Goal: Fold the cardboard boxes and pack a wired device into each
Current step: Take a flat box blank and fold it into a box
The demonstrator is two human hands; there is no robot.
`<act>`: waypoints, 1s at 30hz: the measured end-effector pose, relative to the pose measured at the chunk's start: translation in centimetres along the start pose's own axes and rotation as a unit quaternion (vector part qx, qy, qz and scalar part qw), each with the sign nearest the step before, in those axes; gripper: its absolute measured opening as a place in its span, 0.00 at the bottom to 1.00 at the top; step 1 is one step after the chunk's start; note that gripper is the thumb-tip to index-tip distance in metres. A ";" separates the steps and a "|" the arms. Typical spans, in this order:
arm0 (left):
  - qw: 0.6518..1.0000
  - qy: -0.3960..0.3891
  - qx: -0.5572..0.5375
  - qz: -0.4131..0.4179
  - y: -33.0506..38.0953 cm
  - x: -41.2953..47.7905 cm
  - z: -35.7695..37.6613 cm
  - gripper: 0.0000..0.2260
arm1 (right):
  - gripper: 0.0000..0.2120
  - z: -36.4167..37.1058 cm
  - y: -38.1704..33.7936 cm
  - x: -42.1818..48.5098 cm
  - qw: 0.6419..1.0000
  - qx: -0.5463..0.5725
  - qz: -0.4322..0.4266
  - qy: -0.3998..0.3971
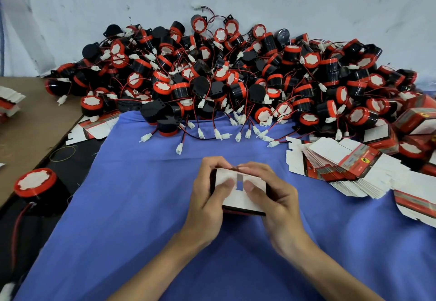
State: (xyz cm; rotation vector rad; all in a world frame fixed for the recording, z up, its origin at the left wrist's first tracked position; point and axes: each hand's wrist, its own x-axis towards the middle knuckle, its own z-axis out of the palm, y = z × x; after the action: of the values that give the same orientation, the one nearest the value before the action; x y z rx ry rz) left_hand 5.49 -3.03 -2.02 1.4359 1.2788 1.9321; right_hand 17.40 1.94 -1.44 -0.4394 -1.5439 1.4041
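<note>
A small cardboard box (238, 197), white inside with red and black print outside, sits between both hands above the blue cloth (146, 206). My left hand (207, 197) grips its left side, thumb pressing a white flap. My right hand (271, 194) grips the right side, thumb on the other flap. A narrow gap shows between the two flaps. A big heap of black-and-red wired devices (226, 76) with white plugs lies beyond. A stack of flat unfolded boxes (339, 166) lies to the right.
One loose device (35, 185) stands at the left on a dark surface. Brown cardboard sheet (28, 121) covers the left side. Folded boxes (415, 121) pile at the far right. A flat box (94, 128) lies near the cloth's far left corner.
</note>
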 end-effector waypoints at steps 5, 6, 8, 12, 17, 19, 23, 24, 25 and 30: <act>0.999 0.007 -0.018 0.044 -0.1 0.3 0.0 0.06 | 0.14 0.0 -0.2 -0.2 0.998 0.061 0.020 -0.028; 0.998 0.008 -0.012 0.057 -0.3 0.3 -0.1 0.08 | 0.13 0.0 -0.2 -0.2 0.998 0.056 0.028 -0.022; 0.997 0.009 -0.013 0.071 -0.6 0.3 -0.3 0.10 | 0.09 0.4 -0.3 -0.2 0.999 0.023 0.023 -0.012; 0.995 -0.011 -0.007 0.100 -1.1 0.3 -0.9 0.07 | 0.12 0.8 -0.4 -0.5 0.999 -0.038 -0.002 -0.010; 0.994 -0.029 0.040 0.102 -1.0 0.4 -1.0 0.12 | 0.17 0.7 0.4 -0.4 0.999 -0.053 0.011 0.000; 0.992 -0.021 0.061 0.104 -0.8 0.3 -0.9 0.15 | 0.19 0.4 0.9 -0.4 0.998 -0.016 0.050 -0.022; 0.993 -0.026 0.079 0.083 -0.6 0.1 -0.7 0.16 | 0.21 -0.2 0.9 -0.4 0.996 -0.005 0.061 -0.059; 0.994 -0.030 0.082 0.073 -0.6 0.1 -0.7 0.16 | 0.21 -0.3 0.9 -0.4 0.997 -0.016 0.055 -0.052; 0.994 -0.034 0.082 0.063 -0.6 0.2 -0.6 0.17 | 0.21 -0.2 0.9 -0.3 0.998 -0.026 0.047 -0.042; 0.990 -0.044 0.116 0.072 -0.7 0.2 -0.1 0.27 | 0.20 0.3 1.1 -0.3 0.998 -0.062 0.018 0.020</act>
State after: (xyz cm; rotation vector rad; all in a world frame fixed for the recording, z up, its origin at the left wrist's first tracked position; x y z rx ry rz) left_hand 5.17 -2.55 -2.53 1.7513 1.4334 1.8321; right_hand 16.94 1.78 -2.50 -0.5704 -1.6037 1.3236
